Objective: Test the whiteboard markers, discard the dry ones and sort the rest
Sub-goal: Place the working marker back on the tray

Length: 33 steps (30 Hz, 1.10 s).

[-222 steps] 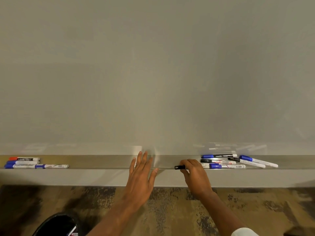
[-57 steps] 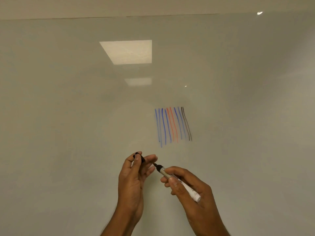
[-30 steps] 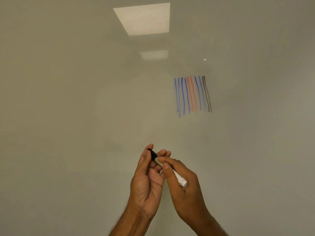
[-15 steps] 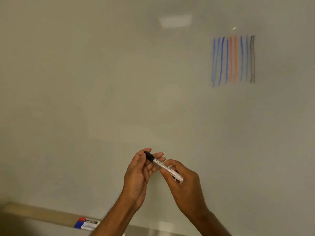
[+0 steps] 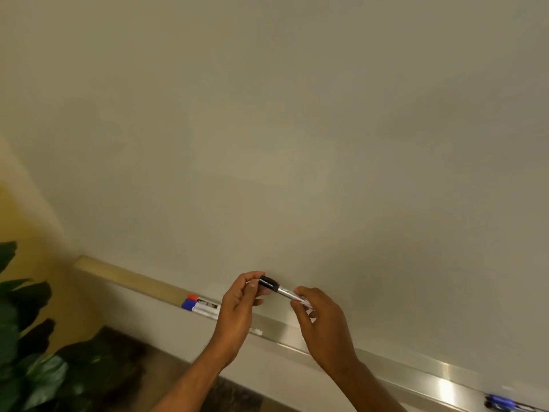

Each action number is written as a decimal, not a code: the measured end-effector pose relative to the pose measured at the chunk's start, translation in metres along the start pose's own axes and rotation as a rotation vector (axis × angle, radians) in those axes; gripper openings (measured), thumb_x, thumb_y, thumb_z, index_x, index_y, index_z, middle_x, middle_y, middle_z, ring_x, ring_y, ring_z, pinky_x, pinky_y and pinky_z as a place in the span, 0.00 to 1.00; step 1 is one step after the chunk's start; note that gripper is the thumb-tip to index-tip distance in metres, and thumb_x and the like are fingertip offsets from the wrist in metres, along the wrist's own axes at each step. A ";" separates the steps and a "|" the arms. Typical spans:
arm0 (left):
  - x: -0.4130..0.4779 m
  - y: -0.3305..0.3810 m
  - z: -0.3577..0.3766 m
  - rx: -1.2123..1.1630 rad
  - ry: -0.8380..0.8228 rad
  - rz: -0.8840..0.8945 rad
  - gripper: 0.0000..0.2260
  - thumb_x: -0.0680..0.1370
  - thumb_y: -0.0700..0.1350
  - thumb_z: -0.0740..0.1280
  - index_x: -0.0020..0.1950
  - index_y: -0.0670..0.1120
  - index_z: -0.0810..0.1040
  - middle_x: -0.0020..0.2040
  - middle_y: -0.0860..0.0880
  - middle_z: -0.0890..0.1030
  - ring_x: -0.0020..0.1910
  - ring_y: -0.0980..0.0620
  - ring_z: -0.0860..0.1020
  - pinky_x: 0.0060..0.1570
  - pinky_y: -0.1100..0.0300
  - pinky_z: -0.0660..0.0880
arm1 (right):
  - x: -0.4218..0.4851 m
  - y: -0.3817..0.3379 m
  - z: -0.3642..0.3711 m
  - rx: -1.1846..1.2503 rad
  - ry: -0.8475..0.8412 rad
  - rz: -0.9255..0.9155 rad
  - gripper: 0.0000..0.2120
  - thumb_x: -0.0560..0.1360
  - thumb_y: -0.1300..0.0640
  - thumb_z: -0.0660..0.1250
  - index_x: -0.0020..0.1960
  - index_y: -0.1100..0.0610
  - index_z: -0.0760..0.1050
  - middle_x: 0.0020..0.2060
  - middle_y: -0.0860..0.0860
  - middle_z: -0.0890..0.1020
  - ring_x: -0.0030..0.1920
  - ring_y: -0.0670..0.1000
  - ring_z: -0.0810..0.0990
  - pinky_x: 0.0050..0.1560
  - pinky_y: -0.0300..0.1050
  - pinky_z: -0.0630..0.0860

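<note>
From lower left, we see red- and blue-capped white markers (image 5: 201, 304) lying on the silver metal tray (image 5: 416, 371), then, bottom centre, a left hand (image 5: 237, 307) pinching the cap of a black-capped white whiteboard marker (image 5: 282, 290) while a right hand (image 5: 323, 325) clamps fingers round its barrel.

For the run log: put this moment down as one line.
phase: black marker capped | left hand: pinches cap end | right hand: grips barrel | tray: red-capped marker, blue-capped marker left of hands

Markers (image 5: 202, 306) lie on the tray (image 5: 142, 282) — plant (image 5: 26, 352) left.
</note>
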<state>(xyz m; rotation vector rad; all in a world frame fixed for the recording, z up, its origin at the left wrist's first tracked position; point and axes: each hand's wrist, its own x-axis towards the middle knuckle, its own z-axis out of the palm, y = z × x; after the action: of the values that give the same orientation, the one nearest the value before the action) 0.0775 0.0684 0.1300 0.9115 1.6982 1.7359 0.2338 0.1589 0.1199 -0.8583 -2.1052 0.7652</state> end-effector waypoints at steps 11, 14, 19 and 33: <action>0.008 -0.119 -0.090 0.637 0.123 -0.033 0.16 0.85 0.51 0.57 0.73 0.55 0.72 0.65 0.60 0.74 0.64 0.58 0.74 0.63 0.62 0.71 | 0.004 0.051 0.112 -0.118 -0.138 0.164 0.10 0.80 0.54 0.67 0.60 0.53 0.80 0.52 0.47 0.83 0.51 0.48 0.81 0.52 0.37 0.74; 0.013 -0.147 -0.099 0.773 0.016 -0.011 0.20 0.85 0.49 0.56 0.78 0.54 0.66 0.73 0.60 0.65 0.73 0.59 0.61 0.71 0.60 0.62 | 0.008 0.065 0.139 -0.144 -0.200 0.221 0.11 0.81 0.54 0.66 0.62 0.53 0.79 0.55 0.49 0.83 0.53 0.50 0.81 0.56 0.40 0.75; 0.026 -0.184 -0.105 0.945 -0.106 0.020 0.27 0.83 0.55 0.49 0.82 0.53 0.50 0.81 0.56 0.48 0.82 0.56 0.45 0.78 0.58 0.45 | 0.010 0.084 0.174 -0.185 -0.269 0.281 0.13 0.82 0.55 0.63 0.65 0.53 0.77 0.58 0.49 0.82 0.56 0.50 0.80 0.60 0.41 0.75; 0.041 -0.252 -0.112 0.981 -0.149 -0.054 0.35 0.80 0.66 0.44 0.83 0.50 0.45 0.83 0.52 0.42 0.82 0.52 0.40 0.78 0.56 0.37 | 0.019 0.112 0.238 -0.374 -0.462 0.286 0.19 0.82 0.51 0.62 0.72 0.51 0.70 0.69 0.49 0.75 0.68 0.51 0.74 0.73 0.45 0.65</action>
<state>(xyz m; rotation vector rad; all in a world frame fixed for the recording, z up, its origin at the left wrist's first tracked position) -0.0545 0.0447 -0.1144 1.3127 2.4459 0.6883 0.0728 0.1830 -0.0871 -1.3047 -2.6229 0.7825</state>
